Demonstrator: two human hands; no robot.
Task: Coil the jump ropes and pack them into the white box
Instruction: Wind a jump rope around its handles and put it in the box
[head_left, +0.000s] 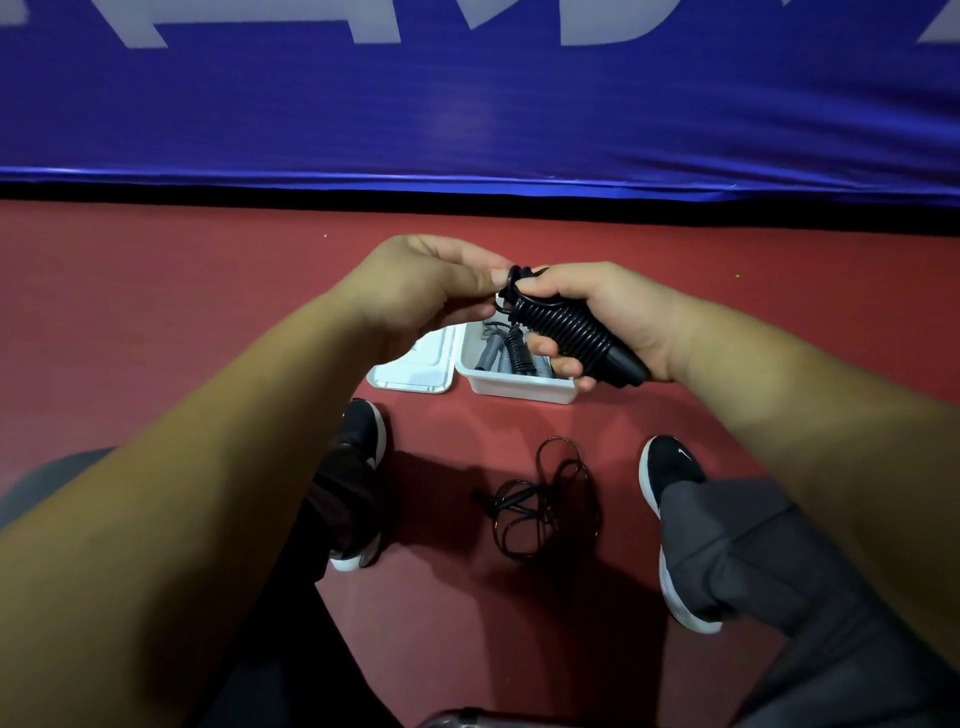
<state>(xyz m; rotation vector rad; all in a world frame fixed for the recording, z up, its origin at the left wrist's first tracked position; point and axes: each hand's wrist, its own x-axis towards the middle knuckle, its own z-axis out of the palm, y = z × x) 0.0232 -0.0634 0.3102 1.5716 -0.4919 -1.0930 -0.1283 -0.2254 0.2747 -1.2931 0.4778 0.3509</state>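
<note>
Grips wound black rope (571, 328) in right hand (615, 304), pinches cord with left hand (415, 291), over white box (519, 388) edge, red floor (156, 312) around.

1. Two hands: left hand (415, 291) and right hand (608, 317).
2. Two black ropes outside the box: one wound jump rope (571, 327) gripped by both hands, and one loose jump rope (540, 499) on the near floor.
3. One white box (519, 387). The grey and black ropes in it (491, 358) overlap too much to count.
4. One white lid (415, 371), just left of the box.
5. Two black shoes: left shoe (363, 431) and right shoe (670, 467).
6. One blue banner (467, 104), far.
</note>
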